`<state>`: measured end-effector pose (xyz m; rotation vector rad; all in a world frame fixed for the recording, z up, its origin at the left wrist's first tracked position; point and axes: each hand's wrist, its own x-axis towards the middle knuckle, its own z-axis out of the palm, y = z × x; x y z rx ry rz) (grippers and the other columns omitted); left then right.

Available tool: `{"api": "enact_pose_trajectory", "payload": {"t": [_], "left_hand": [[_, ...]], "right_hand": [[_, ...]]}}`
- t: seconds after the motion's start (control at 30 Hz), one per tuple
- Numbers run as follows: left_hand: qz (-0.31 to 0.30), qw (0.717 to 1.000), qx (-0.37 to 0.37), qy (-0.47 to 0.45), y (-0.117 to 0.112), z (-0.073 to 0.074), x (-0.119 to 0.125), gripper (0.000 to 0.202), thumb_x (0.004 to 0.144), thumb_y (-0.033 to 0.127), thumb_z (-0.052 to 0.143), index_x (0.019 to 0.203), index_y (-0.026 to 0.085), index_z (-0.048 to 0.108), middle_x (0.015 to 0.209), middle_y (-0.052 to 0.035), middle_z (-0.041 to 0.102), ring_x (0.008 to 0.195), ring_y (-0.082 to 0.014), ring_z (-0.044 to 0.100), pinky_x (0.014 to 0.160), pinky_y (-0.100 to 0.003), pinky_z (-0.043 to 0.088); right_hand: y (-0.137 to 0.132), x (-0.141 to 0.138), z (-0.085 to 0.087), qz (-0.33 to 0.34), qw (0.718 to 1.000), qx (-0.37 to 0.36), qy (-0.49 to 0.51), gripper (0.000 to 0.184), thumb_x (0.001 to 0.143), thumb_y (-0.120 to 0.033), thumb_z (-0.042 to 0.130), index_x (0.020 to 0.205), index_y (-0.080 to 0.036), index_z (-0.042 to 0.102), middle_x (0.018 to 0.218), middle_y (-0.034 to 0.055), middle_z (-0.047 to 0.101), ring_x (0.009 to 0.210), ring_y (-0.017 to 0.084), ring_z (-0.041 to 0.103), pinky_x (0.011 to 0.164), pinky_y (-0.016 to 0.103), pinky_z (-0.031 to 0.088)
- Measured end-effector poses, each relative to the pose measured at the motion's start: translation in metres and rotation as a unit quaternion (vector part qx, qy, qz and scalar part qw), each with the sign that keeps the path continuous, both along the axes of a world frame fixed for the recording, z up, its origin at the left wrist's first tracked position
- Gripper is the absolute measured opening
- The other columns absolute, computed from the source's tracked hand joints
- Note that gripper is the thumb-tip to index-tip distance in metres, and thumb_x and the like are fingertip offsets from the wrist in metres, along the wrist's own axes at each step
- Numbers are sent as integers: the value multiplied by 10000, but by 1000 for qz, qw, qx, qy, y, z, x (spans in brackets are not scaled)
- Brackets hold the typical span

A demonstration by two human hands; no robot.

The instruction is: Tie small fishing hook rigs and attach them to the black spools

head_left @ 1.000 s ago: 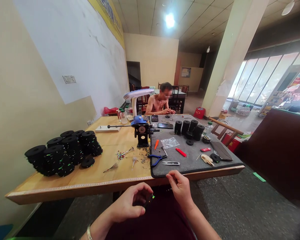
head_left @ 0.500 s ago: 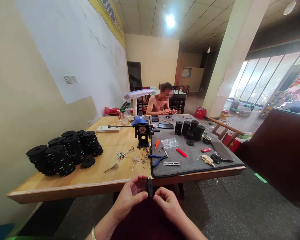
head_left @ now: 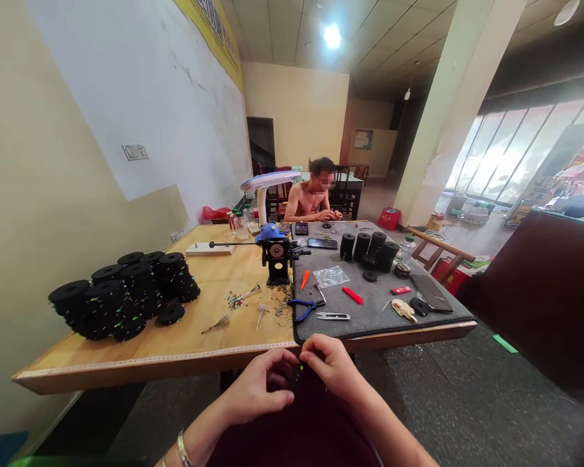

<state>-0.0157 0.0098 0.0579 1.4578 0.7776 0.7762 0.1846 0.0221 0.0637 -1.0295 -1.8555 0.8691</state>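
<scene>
Both my hands meet just below the near edge of the wooden table (head_left: 126, 360). My left hand (head_left: 257, 389) is curled round a small black spool (head_left: 286, 378), mostly hidden by its fingers. My right hand (head_left: 331, 371) is closed in a pinch at the spool's right side; whatever it pinches is too small to make out. A pile of black spools (head_left: 121, 293) with green and yellow flecks lies on the table's left part. Blue-handled pliers (head_left: 304, 309) and silver snips (head_left: 333, 316) lie on the grey mat (head_left: 370, 305) just beyond my hands.
A black hand-crank winder (head_left: 275, 254) and a white lamp (head_left: 267, 185) stand mid-table. More black spools (head_left: 370, 248), a red tool (head_left: 353, 296), phones and small parts lie on the mat. A person (head_left: 314, 194) sits at the far end. A pillar (head_left: 438, 110) stands to the right.
My right hand came down from the table edge to meet the left. The spool, held edge-on between both hands half a second ago, is now tucked deeper into the left hand's fingers.
</scene>
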Motion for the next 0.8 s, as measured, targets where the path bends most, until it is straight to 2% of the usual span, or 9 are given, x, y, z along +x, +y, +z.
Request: {"api": "enact_pose_trajectory", "payload": {"t": [0.07,0.13,0.2,0.3,0.37,0.43,0.53,0.63,0.8], "left_hand": [[-37,998,-29,-49,-4,1,0,423,622,200,753,1023,197,617,953,-48,643,843,-191,594,726,-299,487],[-18,993,-50,-101,-6,1,1,428,625,253,772,1023,198,623,955,-53,651,845,-196,603,721,-293,485],[55,988,-56,-131,-7,1,3,426,618,283,792,1006,195,641,968,-64,664,905,-223,610,778,-313,487],[181,972,-55,-137,-3,1,8,403,623,294,793,987,188,657,1010,-84,680,1003,-261,603,881,-354,470],[235,963,-38,-127,0,0,12,391,628,298,780,978,182,649,1007,-88,685,1016,-267,606,894,-363,471],[257,962,-5,-96,3,0,16,385,631,295,765,974,185,630,978,-76,685,957,-252,634,864,-359,492],[262,963,53,-23,6,-3,17,368,635,286,737,968,191,612,929,-49,673,811,-216,656,778,-341,520],[246,966,74,31,8,-6,14,326,634,262,719,936,178,632,926,-63,665,840,-226,631,717,-308,509],[124,990,18,67,10,-7,6,218,639,212,687,851,163,676,821,-35,666,785,-202,576,682,-278,435]], "right_hand": [[6,2,-11,22,997,-54,48,207,824,-332,585,688,-176,570,641,-29,540,605,110,466,586,218,361],[7,2,-25,43,986,-130,100,283,804,-435,598,697,-180,535,595,-52,475,512,84,400,493,199,323],[3,-2,-39,61,970,-195,133,346,785,-512,598,710,-189,503,545,-76,426,436,64,345,428,185,279],[-8,-11,-51,71,953,-249,154,360,764,-530,605,714,-202,466,506,-94,414,380,55,332,388,178,265],[-16,-18,-50,69,946,-275,159,332,769,-506,593,718,-210,451,494,-103,407,352,53,312,366,179,242],[-23,-22,-43,60,946,-282,148,280,790,-449,568,710,-210,445,491,-104,400,355,53,291,371,183,224],[-28,-21,-25,23,973,-210,94,201,801,-300,556,660,-190,464,540,-76,434,465,68,350,461,191,283],[-27,-12,-4,-4,996,-92,-12,148,797,-209,570,657,-173,535,609,-47,510,586,96,437,563,206,328],[-13,1,14,33,990,38,-128,81,800,-164,591,726,-189,613,687,-18,591,641,122,503,597,218,343]]}}
